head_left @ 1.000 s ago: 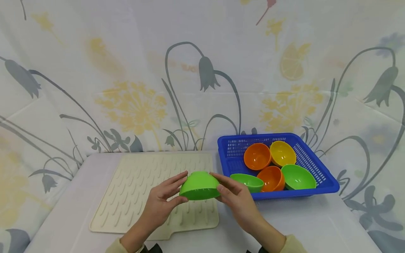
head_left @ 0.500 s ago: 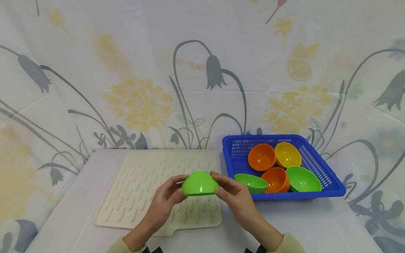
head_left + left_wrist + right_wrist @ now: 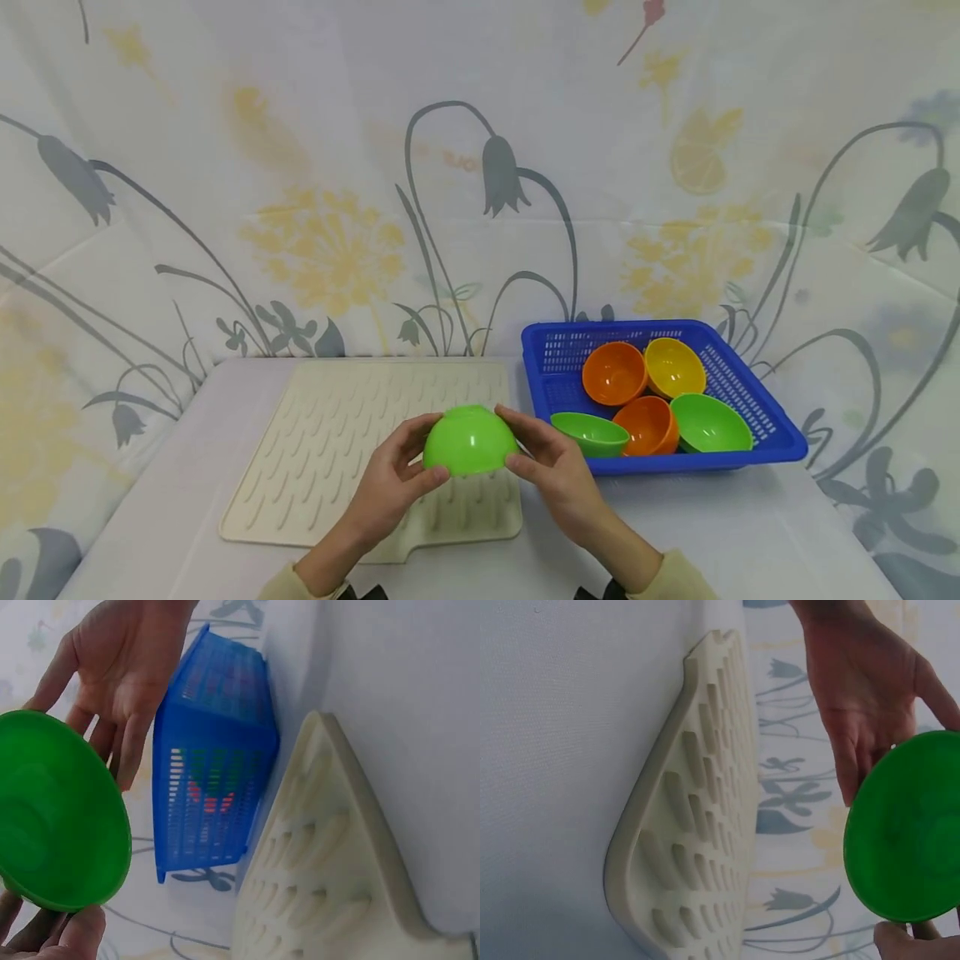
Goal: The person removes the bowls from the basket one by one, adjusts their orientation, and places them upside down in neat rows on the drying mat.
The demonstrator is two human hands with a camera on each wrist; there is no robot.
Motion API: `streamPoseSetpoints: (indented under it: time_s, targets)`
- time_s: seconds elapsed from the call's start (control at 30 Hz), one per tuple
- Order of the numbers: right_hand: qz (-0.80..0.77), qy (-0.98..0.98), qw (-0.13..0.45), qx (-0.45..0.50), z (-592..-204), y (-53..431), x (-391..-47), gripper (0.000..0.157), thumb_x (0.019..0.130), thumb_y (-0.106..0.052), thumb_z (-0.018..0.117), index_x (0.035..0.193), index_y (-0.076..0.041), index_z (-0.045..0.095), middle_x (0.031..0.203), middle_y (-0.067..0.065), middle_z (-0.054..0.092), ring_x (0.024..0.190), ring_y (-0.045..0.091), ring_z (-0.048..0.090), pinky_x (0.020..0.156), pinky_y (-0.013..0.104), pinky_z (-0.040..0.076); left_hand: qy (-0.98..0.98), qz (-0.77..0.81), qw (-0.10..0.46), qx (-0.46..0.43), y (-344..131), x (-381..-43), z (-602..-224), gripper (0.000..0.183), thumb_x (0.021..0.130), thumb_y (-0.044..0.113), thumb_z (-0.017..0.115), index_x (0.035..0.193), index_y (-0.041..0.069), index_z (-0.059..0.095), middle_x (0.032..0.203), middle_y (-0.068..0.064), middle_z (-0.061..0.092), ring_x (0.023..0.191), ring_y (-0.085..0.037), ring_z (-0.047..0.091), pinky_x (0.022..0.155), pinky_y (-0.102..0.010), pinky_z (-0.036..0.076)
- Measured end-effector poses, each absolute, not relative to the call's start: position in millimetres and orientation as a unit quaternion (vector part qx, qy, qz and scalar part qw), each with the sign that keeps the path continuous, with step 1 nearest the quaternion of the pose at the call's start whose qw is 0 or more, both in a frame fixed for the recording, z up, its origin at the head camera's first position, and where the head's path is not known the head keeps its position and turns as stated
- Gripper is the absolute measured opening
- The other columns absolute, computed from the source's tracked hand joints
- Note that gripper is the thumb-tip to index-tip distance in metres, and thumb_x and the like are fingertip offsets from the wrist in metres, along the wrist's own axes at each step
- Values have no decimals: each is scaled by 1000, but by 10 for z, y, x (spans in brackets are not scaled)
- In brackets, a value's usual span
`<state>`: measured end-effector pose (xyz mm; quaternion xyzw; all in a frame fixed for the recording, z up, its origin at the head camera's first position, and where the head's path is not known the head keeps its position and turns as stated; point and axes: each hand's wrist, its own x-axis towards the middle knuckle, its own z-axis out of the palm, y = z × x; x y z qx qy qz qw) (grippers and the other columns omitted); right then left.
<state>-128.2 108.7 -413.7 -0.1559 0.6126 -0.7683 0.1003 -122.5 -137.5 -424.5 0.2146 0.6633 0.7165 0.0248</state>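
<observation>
A green bowl is held upside down above the cream ridged draining mat. My left hand grips its left side, thumb near the rim and fingers round the back. On the opposite side, my right hand holds it with the thumb low and the index finger up by the base. The left wrist view looks into the bowl's hollow, which has nothing in it. In the right wrist view the bowl's round rim and inside show between the fingertips of both hands.
A blue perforated basket stands right of the mat. In it lie two orange bowls, a yellow bowl and two green bowls. A flower-printed cloth hangs behind the white-covered table.
The green bowl has tilted in my hands, its rim going from a dark view of the underside to showing more outer wall. My left thumb has shifted along the rim. The basket's bowls stay put.
</observation>
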Motion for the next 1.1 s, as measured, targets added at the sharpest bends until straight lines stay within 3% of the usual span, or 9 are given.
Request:
streamPoseSetpoints:
  time_s: [0.33, 0.47, 0.67, 0.87, 1.1]
  targets:
    - [-748, 646, 129, -85, -4171, 880, -1321, 58, 94, -18, 70, 144, 1, 48, 148, 18, 47, 134, 33, 47, 106, 38, 44, 729, 638, -80, 234, -1562, -1347, -4300, 74, 79, 1, 83, 144, 8, 48, 147, -13, 46, 137, -13, 43, 104, -28, 44]
    - [-752, 637, 135, -103, -4214, 725, -1384, 64, 93, -12, 71, 148, 3, 41, 152, 22, 41, 138, 34, 43, 106, 36, 44, 756, 609, -77, 227, -1681, -1409, -4306, 81, 79, 4, 84, 148, 7, 43, 150, -15, 43, 141, -22, 38, 108, -26, 38]
    - [-762, 624, 113, -132, -4304, 475, -1532, 68, 90, 1, 69, 149, 5, 37, 154, 23, 36, 141, 35, 37, 106, 32, 42, 801, 570, -46, 176, -1895, -1497, -4302, 84, 80, 11, 84, 151, 5, 39, 150, -16, 44, 139, -36, 39, 110, -44, 37]
    - [-762, 629, 95, -124, -4405, 121, -1763, 64, 90, 7, 67, 148, 2, 42, 149, 22, 44, 136, 34, 45, 102, 33, 47, 842, 518, -60, 136, -2167, -1604, -4323, 87, 80, 17, 85, 152, 5, 39, 148, -21, 45, 135, -40, 44, 101, -52, 47]
    - [-712, 699, 52, -40, -4498, -353, -2043, 50, 87, -1, 74, 135, -9, 61, 122, 12, 66, 105, 20, 68, 82, 32, 58, 881, 460, -69, 88, -2460, -1841, -4424, 89, 82, 28, 84, 154, 5, 35, 149, -24, 43, 136, -41, 40, 102, -58, 44]
